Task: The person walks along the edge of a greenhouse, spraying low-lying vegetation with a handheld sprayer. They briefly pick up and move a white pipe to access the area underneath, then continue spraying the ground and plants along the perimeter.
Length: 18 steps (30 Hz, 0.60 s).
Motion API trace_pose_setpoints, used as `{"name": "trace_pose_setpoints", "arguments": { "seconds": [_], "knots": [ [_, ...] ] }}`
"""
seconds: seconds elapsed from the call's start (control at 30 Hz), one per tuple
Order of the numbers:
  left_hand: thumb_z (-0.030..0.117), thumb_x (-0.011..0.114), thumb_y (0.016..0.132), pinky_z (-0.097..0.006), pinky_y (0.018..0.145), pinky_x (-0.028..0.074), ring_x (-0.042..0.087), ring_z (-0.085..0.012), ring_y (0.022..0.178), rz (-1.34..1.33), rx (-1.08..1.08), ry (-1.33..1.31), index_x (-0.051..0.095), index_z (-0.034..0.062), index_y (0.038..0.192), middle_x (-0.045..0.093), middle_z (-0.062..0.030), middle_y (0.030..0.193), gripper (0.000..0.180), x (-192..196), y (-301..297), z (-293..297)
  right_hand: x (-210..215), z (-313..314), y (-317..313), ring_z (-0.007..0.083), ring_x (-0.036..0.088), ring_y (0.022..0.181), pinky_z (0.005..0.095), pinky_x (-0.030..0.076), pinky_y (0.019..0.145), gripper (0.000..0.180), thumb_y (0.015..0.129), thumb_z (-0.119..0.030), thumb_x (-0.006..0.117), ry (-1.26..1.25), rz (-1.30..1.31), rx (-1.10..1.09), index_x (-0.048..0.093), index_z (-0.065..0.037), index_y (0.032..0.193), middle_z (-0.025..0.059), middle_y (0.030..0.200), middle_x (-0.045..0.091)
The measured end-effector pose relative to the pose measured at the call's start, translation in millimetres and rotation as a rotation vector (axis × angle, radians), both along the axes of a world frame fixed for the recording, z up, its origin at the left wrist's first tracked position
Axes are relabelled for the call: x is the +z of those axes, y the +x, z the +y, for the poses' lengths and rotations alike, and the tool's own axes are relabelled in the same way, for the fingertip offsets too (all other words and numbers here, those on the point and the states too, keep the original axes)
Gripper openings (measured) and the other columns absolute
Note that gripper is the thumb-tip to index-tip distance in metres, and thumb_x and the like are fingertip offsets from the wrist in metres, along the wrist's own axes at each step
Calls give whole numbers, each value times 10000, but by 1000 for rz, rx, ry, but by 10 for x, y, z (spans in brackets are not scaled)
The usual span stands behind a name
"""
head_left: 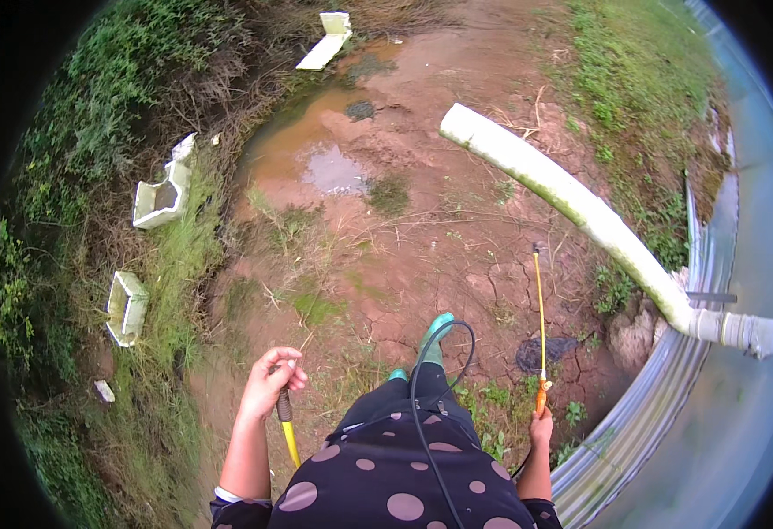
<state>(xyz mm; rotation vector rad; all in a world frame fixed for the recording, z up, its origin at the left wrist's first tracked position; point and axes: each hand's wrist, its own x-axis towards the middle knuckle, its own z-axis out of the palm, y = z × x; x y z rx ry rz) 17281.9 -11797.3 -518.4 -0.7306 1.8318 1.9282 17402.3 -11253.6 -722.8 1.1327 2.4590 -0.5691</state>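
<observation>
A dotted shirt (404, 480) sits between the right hand (541, 428), closed round a yellow stick (541, 309) over mud (466, 273), maybe to keep its tip (536, 249) off the boots (437, 331), and the left hand (275, 375), bent by a yellow bar (290, 441), grip unclear.

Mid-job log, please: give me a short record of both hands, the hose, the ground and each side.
Left hand: at the dark ribbed grip of a yellow lever; firmness of hold unclear
Right hand: closed on the orange handle of a thin yellow spray wand
Hose: slim black hose, looped before the body
Ground: cracked reddish mud, muddy brown puddle ahead-left
Left side: white open foam boxes
Right side: long white green-stained pipe
</observation>
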Motion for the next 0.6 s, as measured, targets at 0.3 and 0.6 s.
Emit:
{"name": "trace_pose_setpoints", "arguments": {
  "seconds": [0.3,0.6],
  "knots": [
    [91,468,834,-182,465,404,497,-62,511,30,139,-188,526,48,912,560,-23,646,106,-885,-1234,397,-1063,713,-982,235,545,628,338,437,594,286,759,-125,546,86,265,-224,486,5,1006,110,745,565],
    [129,488,836,-191,468,396,488,-56,506,-63,129,-121,531,48,908,557,-15,642,116,-965,-2031,286,-988,328,-1688,183,532,726,291,436,677,374,740,-46,544,-192,153,-451,441,2,1096,98,900,545]
  ]
}}
